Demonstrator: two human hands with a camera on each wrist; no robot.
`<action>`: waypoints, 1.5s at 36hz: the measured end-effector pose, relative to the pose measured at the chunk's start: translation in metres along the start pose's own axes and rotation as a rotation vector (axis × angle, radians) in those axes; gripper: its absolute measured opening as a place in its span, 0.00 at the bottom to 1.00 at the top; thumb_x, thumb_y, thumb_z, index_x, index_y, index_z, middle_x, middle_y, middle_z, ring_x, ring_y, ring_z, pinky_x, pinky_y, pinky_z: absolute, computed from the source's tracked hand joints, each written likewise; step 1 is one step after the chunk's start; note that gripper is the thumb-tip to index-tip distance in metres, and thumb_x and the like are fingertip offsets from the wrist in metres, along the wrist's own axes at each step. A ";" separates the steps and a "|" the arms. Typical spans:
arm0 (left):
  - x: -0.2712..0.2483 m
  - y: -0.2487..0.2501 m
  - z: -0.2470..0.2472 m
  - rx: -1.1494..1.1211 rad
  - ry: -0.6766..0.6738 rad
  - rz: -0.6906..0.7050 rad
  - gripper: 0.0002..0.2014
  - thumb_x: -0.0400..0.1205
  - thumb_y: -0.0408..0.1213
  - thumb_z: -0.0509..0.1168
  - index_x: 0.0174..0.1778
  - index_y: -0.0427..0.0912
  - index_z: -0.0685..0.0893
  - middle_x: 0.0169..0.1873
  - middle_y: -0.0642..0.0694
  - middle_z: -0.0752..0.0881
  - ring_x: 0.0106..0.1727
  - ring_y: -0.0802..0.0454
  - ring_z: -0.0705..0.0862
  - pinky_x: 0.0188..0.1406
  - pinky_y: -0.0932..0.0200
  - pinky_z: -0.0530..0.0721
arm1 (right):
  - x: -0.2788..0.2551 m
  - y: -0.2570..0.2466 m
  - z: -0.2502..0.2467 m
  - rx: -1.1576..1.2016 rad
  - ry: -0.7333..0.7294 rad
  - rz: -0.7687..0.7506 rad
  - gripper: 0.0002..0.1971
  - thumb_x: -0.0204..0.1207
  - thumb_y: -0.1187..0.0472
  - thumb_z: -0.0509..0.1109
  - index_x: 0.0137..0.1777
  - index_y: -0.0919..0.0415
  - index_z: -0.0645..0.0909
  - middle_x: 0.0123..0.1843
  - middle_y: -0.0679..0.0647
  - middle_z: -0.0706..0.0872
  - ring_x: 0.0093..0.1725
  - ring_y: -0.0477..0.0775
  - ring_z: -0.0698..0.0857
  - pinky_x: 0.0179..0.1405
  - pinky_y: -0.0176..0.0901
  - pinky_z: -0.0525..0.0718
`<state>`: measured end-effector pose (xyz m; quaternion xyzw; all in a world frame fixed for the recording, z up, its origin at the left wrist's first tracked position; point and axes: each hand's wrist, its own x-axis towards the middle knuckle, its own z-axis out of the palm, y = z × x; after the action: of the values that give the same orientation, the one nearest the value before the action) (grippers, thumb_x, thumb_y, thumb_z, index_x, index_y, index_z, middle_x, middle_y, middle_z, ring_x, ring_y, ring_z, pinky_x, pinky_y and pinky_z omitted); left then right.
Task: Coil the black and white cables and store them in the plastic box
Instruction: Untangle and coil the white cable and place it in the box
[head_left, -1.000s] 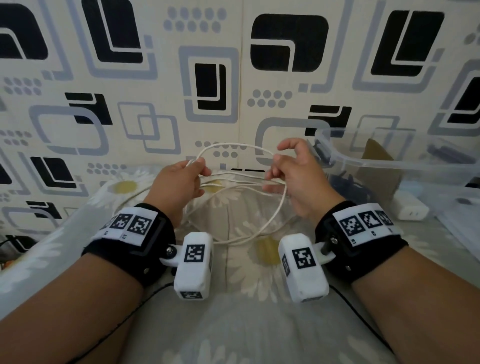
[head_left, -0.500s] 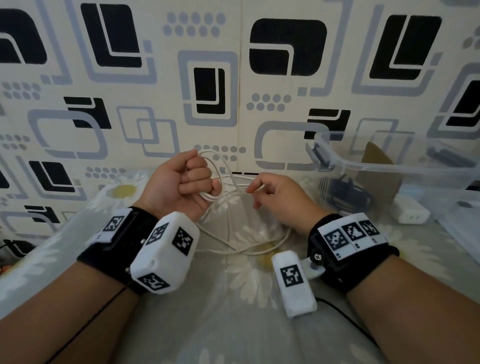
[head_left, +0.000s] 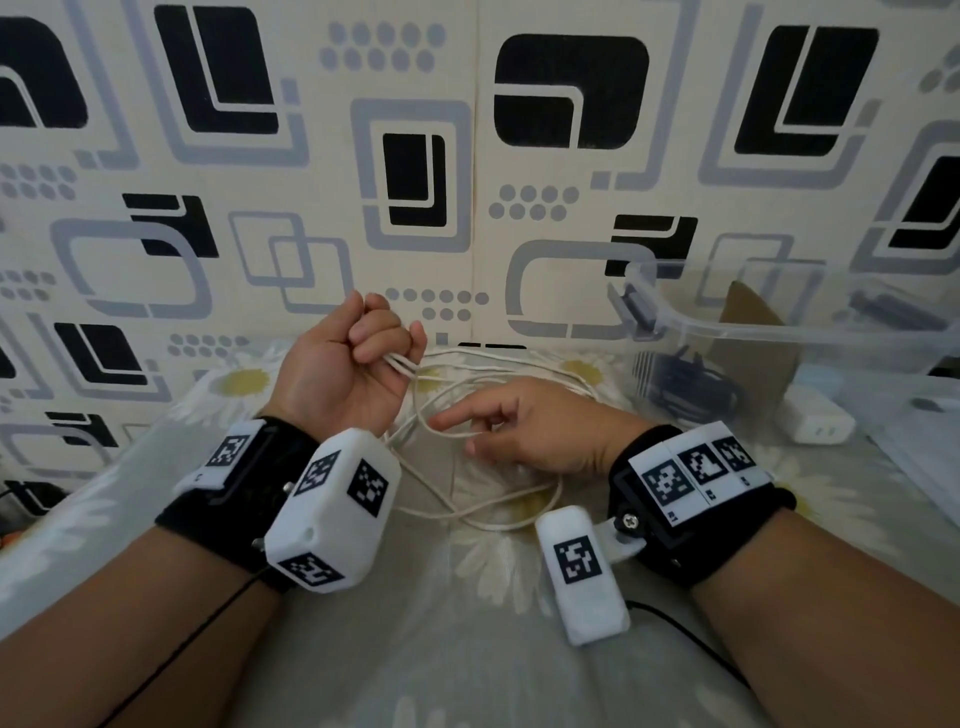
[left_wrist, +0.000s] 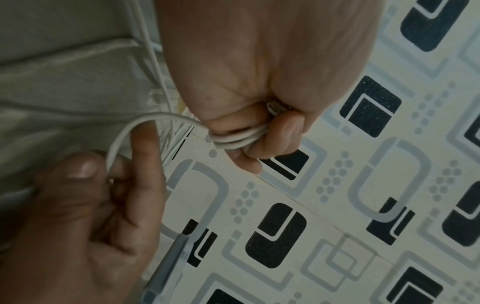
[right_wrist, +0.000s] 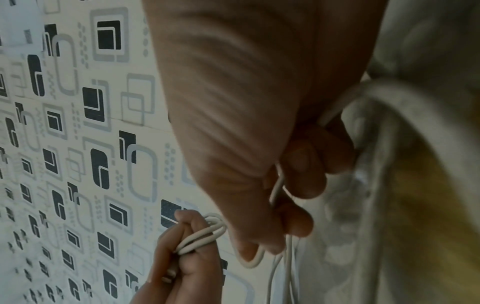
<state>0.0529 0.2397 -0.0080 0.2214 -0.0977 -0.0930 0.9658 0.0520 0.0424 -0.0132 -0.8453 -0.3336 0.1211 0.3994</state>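
Left hand raised at 10 o'clock of loops, fingers curled tight round several turns of white cable – bundle pinched in fist. Right hand low at 3 o'clock of left, fingers bent, one strand pinched between thumb and curled fingers, index extended toward 9 o'clock. Loose loops lie on daisy-print bedsheet between wrists. Plastic box at 2 o'clock, clear, black cable coiled inside – white charger beside it
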 end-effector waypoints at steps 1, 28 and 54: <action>0.000 -0.001 0.002 0.041 0.016 0.020 0.14 0.86 0.41 0.54 0.39 0.42 0.78 0.22 0.56 0.68 0.19 0.60 0.68 0.51 0.64 0.85 | -0.001 -0.001 0.000 -0.011 -0.011 -0.010 0.18 0.79 0.66 0.70 0.66 0.48 0.84 0.30 0.42 0.77 0.25 0.36 0.72 0.29 0.25 0.72; -0.011 -0.024 0.000 1.747 0.098 0.195 0.19 0.89 0.45 0.54 0.32 0.47 0.78 0.23 0.53 0.81 0.25 0.63 0.77 0.34 0.64 0.74 | -0.005 0.000 0.000 0.862 -0.085 -0.094 0.17 0.73 0.81 0.64 0.55 0.61 0.74 0.53 0.68 0.84 0.34 0.52 0.84 0.38 0.39 0.85; -0.008 -0.022 0.001 1.410 0.159 0.125 0.19 0.87 0.48 0.58 0.33 0.41 0.77 0.15 0.53 0.71 0.24 0.51 0.70 0.23 0.63 0.70 | -0.006 0.007 -0.017 1.118 0.106 -0.049 0.21 0.69 0.70 0.70 0.63 0.59 0.75 0.46 0.59 0.88 0.27 0.46 0.77 0.33 0.38 0.81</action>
<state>0.0421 0.2219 -0.0181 0.7935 -0.0763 0.0643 0.6003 0.0583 0.0252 -0.0081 -0.5021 -0.2175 0.2273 0.8056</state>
